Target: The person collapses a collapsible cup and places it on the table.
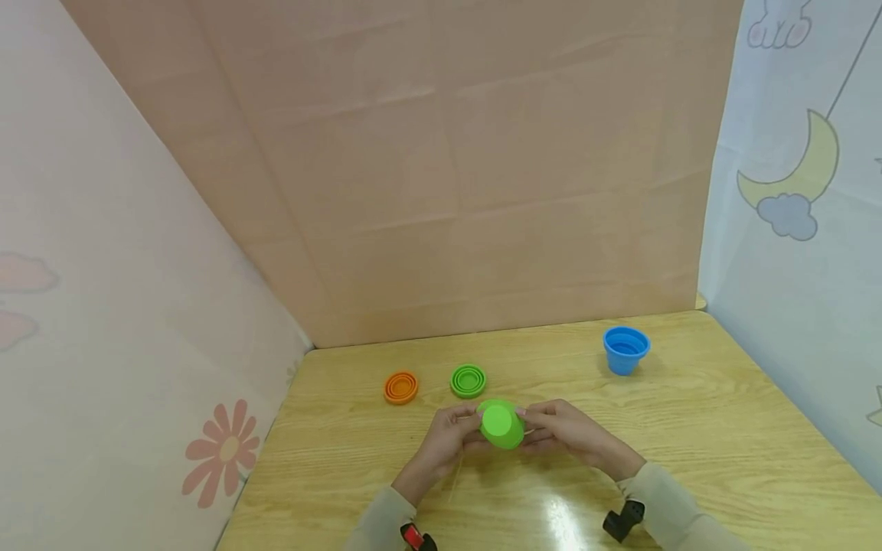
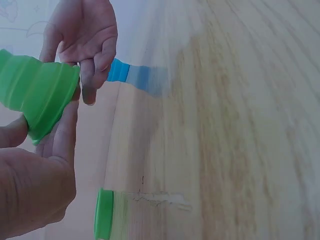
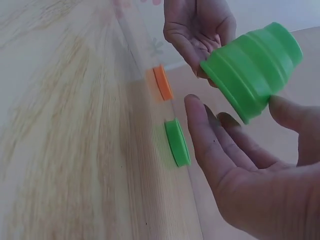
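Observation:
An expanded green collapsible cup [image 1: 501,425] is held above the table, its narrow base turned toward the head camera. My left hand [image 1: 441,440] pinches its rim, thumb on the ribbed outside and fingers under the edge. From the other side my right hand [image 1: 572,432] reaches in. In the right wrist view, the right thumb [image 3: 286,114] rests at the cup's side while the other fingers extend loosely below the rim, apart from it. The cup's opening faces down and away from the head camera, so its inside is hidden.
Beyond the hands lie a flattened green collapsible cup [image 1: 468,380] and a flattened orange one [image 1: 401,388]. An expanded blue cup [image 1: 625,350] stands upright at the back right of the wooden table [image 1: 723,428]. Fabric-covered walls [image 1: 468,168] enclose the back and sides.

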A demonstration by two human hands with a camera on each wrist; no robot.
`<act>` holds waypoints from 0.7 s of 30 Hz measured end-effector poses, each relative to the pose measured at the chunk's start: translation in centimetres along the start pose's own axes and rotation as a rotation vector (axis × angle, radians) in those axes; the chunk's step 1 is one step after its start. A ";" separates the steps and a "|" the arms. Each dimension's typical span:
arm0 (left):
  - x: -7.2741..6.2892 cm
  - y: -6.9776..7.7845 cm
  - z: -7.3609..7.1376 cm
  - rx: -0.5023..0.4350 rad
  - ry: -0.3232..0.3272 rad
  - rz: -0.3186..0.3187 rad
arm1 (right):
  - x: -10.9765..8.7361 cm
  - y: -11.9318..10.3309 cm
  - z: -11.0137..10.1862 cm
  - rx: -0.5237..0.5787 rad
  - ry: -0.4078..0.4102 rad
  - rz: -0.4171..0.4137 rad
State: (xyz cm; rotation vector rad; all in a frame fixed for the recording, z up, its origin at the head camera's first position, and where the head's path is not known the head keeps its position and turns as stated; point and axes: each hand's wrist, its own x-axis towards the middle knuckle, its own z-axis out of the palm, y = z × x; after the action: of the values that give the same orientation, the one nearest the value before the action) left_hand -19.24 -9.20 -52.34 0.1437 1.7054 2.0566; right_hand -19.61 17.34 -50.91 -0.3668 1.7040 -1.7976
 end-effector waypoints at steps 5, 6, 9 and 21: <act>-0.2 -0.1 0.1 -0.052 -0.003 -0.047 | 0.2 -0.1 0.2 0.029 0.001 -0.012; -0.3 -0.1 0.2 -0.057 -0.005 -0.055 | 0.3 -0.1 0.2 0.038 0.002 -0.014; -0.4 -0.1 0.3 -0.064 -0.004 -0.067 | 0.3 -0.1 0.4 0.089 -0.004 -0.014; -0.4 0.1 0.7 -0.048 0.035 -0.125 | 0.4 0.2 0.2 0.160 -0.037 0.007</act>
State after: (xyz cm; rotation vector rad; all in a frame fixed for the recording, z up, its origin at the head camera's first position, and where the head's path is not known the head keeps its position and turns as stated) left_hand -18.70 -8.76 -52.01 -0.0143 1.6404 2.0168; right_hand -19.71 16.94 -51.16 -0.3225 1.5223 -1.8959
